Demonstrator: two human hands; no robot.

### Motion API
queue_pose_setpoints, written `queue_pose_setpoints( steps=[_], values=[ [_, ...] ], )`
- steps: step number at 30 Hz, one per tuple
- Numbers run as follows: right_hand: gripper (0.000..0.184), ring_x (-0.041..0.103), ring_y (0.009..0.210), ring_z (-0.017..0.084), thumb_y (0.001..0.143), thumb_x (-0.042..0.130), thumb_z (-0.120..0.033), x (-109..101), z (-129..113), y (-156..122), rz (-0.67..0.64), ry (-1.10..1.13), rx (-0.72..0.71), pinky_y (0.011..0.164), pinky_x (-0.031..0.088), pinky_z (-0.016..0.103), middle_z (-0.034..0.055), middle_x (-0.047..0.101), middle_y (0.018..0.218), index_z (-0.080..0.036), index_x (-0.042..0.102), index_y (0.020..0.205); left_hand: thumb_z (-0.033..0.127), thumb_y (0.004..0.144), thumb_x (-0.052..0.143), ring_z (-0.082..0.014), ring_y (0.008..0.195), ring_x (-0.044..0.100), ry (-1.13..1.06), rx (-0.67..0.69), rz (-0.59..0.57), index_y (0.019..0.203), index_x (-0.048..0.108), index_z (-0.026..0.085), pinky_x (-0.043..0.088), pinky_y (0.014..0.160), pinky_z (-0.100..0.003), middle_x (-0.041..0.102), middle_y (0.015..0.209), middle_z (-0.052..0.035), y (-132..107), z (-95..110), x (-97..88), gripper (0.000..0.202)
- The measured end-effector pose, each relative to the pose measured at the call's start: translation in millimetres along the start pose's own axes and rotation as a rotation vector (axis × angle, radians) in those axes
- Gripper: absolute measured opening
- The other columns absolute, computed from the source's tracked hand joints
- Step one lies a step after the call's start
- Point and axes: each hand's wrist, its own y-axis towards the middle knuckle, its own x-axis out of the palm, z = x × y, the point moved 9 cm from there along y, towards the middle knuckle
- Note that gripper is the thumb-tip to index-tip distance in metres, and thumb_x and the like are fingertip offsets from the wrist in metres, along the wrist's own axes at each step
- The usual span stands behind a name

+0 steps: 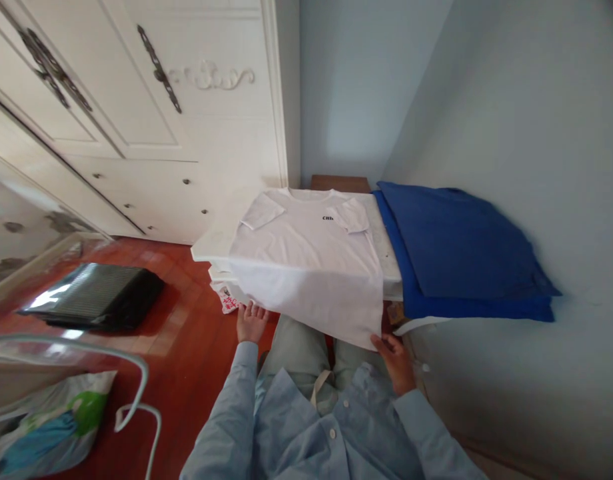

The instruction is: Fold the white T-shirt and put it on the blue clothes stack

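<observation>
A white T-shirt [306, 257] lies spread face up on a white table [394, 288], its collar at the far side and its lower part hanging over the near edge. Small dark lettering shows on the chest. The shirt's right sleeve is folded inward. At the lower right corner of the hem, my right hand [397, 363] is closed, pinching the fabric between thumb and fingers. My left hand [251, 323] is open beside the lower left corner, palm up with fingers apart; whether its fingertips touch the hem I cannot tell.
Folded blue cloth [466, 247] is stacked at the table's right, against the wall. A white wardrobe [226, 147] stands behind on the left. On the red floor are a black ridged object [96, 297], a printed plastic bag [51, 423] and a pale curved tube [141, 373].
</observation>
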Motion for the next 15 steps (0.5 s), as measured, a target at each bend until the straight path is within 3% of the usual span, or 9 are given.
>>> queue_pose_setpoints(
  steps=[2, 5, 9, 12, 15],
  values=[
    [0.063, 0.066, 0.073, 0.025, 0.059, 0.075, -0.074, -2.8, -0.8, -3.5, 0.007, 0.048, 0.025, 0.068, 0.053, 0.035, 0.0051, 0.074, 0.075, -0.017, 0.073, 0.086, 0.045, 0.080, 0.073, -0.0224, 0.103, 0.067, 0.002, 0.057, -0.023, 0.092, 0.065, 0.024, 0.057, 0.089, -0.036, 0.071, 0.097, -0.0055, -3.8, 13.4, -4.1, 0.025],
    [0.078, 0.071, 0.073, 0.028, 0.057, 0.076, -0.074, -4.5, -2.4, -12.2, -0.003, 0.137, 0.081, 0.065, 0.057, 0.038, 0.0076, 0.077, 0.083, -0.017, 0.069, 0.109, 0.038, 0.070, 0.082, -0.0268, 0.108, 0.067, 0.134, 0.088, -0.045, 0.096, 0.071, 0.026, 0.059, 0.088, -0.037, 0.075, 0.101, -0.0047, -15.7, 33.2, -17.0, 0.031],
    [0.095, 0.065, 0.051, 0.022, 0.065, 0.073, -0.075, -8.2, -15.9, -26.6, -0.039, 0.087, 0.051, 0.060, 0.055, 0.036, 0.0047, 0.075, 0.074, -0.013, 0.055, 0.135, 0.030, 0.054, 0.089, -0.0274, 0.087, 0.071, 0.346, -0.030, -0.091, 0.085, 0.073, 0.017, 0.060, 0.074, -0.033, 0.075, 0.087, -0.0067, -36.6, 48.8, -29.4, 0.036],
    [0.093, 0.059, 0.046, 0.018, 0.071, 0.069, -0.074, -13.3, -32.5, -34.9, -0.060, 0.075, -0.020, 0.051, 0.051, 0.032, 0.0015, 0.072, 0.069, -0.015, 0.052, 0.141, 0.035, 0.051, 0.091, -0.0290, 0.078, 0.070, 0.505, -0.064, -0.177, 0.076, 0.072, 0.012, 0.057, 0.069, -0.035, 0.073, 0.075, -0.0099, -54.9, 66.8, -15.0, 0.040],
    [0.081, 0.056, 0.044, 0.016, 0.070, 0.070, -0.075, -21.2, -52.2, -38.8, -0.061, 0.061, -0.067, 0.046, 0.049, 0.030, 0.0032, 0.073, 0.073, -0.018, 0.067, 0.128, 0.043, 0.046, 0.093, -0.0218, 0.062, 0.064, 0.615, 0.005, -0.210, 0.070, 0.070, 0.012, 0.052, 0.059, -0.031, 0.069, 0.067, -0.0075, -74.3, 96.6, 13.6, 0.045]
  ],
)
